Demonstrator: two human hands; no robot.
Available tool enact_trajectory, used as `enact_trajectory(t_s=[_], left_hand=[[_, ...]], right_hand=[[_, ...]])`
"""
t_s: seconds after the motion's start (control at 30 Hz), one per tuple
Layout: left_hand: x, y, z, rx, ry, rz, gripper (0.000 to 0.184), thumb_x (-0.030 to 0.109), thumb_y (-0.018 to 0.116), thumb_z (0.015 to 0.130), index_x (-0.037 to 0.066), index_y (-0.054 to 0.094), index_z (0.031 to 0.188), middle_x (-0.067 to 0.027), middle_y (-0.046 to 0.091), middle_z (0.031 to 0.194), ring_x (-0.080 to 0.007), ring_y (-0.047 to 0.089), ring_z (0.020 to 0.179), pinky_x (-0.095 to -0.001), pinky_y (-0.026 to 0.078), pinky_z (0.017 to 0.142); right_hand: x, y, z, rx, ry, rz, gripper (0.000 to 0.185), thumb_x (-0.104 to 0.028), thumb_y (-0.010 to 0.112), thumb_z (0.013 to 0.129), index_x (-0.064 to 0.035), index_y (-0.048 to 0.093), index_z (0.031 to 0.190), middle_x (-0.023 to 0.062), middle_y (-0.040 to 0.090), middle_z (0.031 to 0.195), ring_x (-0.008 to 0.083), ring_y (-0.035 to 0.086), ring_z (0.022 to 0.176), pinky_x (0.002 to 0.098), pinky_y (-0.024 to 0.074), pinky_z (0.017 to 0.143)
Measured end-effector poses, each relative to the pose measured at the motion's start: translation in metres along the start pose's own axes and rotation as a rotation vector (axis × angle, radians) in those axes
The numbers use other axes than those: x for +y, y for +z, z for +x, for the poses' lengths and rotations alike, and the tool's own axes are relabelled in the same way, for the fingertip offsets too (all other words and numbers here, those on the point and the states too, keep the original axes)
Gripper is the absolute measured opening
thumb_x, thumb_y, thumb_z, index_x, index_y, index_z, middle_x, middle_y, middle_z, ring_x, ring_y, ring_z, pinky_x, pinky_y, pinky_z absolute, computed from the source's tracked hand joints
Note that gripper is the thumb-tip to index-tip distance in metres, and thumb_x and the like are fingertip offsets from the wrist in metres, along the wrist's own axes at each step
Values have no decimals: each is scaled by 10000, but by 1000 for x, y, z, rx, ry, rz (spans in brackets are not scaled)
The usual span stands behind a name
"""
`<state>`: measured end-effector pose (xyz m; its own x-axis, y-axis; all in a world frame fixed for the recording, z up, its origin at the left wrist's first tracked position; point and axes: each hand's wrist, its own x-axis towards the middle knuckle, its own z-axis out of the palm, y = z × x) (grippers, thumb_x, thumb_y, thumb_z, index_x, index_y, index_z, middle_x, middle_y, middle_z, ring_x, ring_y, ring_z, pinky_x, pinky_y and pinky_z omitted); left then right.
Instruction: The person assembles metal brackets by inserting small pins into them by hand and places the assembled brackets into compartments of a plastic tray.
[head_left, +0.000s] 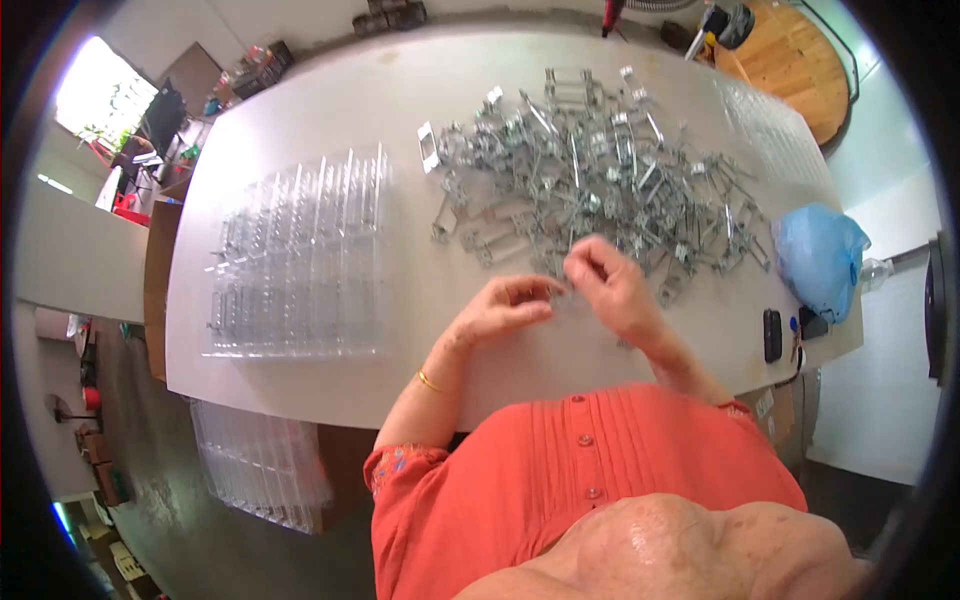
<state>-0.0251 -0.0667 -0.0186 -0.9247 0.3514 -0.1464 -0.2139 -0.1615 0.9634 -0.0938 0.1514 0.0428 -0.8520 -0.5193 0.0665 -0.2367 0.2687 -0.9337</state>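
In the head view a heap of grey metal brackets (600,180) is spread over the table in front of my hands. My left hand (505,308) is at the heap's near edge, fingers bent towards the thumb. Just beside it, my right hand (615,290) is closed in a pinch. The fingertips of both hands almost meet. Something small and greyish seems to be between them, too blurred to name. To the left lies a clear plastic tray (300,335) with rows of slots, and metal parts show in some of them.
A blue plastic bag (820,262) sits at the table's right edge, with a dark phone (772,335) near it. More clear plastic trays (262,465) stand below the table's front left edge. Clear plastic (770,130) also lies at the far right, near a round wooden top (790,65).
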Motion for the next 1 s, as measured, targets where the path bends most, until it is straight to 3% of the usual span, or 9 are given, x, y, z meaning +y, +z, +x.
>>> enact_trajectory(t_s=[0.13, 0.23, 0.37, 0.83, 1.0], left_hand=[[2, -5, -3, 68, 61, -338, 359, 238, 608, 1007, 18, 649, 1287, 5, 649, 901, -40, 478, 665, -192, 333, 565], [2, -7, -2, 129, 142, -450, 364, 250, 582, 1020, -1, 627, 1279, -23, 650, 880, -52, 426, 597, -196, 284, 517], [-6, -11, 0, 143, 130, -508, 428, 260, 576, 1018, -63, 613, 1296, -68, 648, 916, -81, 426, 574, -214, 301, 506], [-11, -12, 1, 107, 150, -461, 365, 236, 612, 1013, -1, 635, 1290, -40, 642, 927, -55, 420, 604, -198, 302, 525], [-7, -10, -2, 106, 117, -341, 374, 264, 667, 995, 40, 652, 1294, -27, 644, 931, -37, 403, 617, -192, 291, 533]], right_hand=[[-16, -7, -1, -25, 188, 238, 160, -213, 623, 1052, -56, 617, 1081, -22, 605, 780, 64, 552, 684, 249, 469, 604], [-13, -2, -4, -105, 215, 208, 171, -217, 613, 1062, -60, 603, 1130, -25, 605, 801, 49, 551, 712, 238, 473, 607], [-7, 7, -4, -118, 202, 218, 162, -186, 610, 1057, -45, 609, 1136, -22, 608, 840, 43, 545, 744, 240, 462, 619], [2, 10, -1, -152, 193, 143, 150, -164, 618, 1040, -26, 630, 1099, -30, 590, 806, 41, 523, 710, 240, 432, 613], [-4, 10, -2, -140, 211, 177, 165, -158, 605, 1049, -37, 610, 1161, -15, 603, 825, 52, 542, 698, 240, 452, 606]])
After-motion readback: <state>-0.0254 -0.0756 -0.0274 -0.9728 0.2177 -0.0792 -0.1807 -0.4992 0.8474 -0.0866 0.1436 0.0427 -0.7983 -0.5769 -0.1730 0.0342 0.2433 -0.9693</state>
